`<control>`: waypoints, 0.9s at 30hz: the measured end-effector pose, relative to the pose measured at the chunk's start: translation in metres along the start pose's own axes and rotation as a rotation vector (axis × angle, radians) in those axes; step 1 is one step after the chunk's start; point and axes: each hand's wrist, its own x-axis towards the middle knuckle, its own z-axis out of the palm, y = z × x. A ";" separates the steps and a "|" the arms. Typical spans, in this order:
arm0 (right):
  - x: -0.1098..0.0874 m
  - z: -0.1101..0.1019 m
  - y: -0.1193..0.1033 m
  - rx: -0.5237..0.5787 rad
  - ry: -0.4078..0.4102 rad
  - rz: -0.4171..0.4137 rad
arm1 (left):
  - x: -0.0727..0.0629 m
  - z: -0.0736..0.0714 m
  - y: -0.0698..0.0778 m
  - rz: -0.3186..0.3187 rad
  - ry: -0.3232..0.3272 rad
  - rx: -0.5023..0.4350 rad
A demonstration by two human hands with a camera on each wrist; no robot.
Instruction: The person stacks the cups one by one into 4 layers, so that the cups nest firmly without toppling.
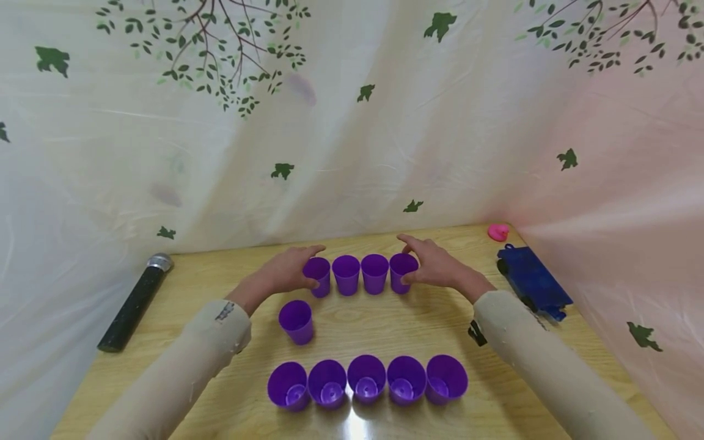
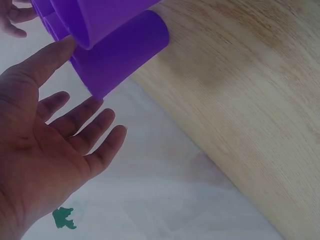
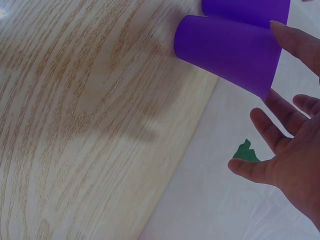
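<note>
Both my hands reach to the two ends of a back row of upright purple cups. My left hand [image 1: 286,269] spreads its thumb and fingers about the leftmost cup [image 1: 321,284], fingertips at its rim in the left wrist view. At the other end my right hand [image 1: 437,263] spans the rightmost cup [image 1: 398,281], its thumb by the near side of the rim and fingers by the far side. Two middle cups, including one left of centre [image 1: 346,281], stand between them. A single cup [image 1: 301,333] stands nearer, below my left hand.
A front row of several purple cups [image 1: 367,391] lines the table [image 1: 363,321]. At left lies a black microphone [image 1: 134,305]. To the right are a blue toy vehicle [image 1: 533,281], a pink toy duck [image 1: 498,231] and a small black object [image 1: 476,333]. A leaf-patterned sheet [image 1: 341,140] hangs behind.
</note>
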 end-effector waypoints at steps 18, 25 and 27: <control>-0.004 0.002 0.010 0.013 0.039 -0.059 | -0.025 -0.001 -0.012 0.066 0.098 0.025; -0.001 0.005 0.012 0.017 0.036 -0.060 | -0.015 0.008 -0.010 0.038 0.105 0.015; -0.002 0.004 0.012 0.012 0.040 -0.060 | -0.012 0.007 -0.008 0.033 0.103 0.015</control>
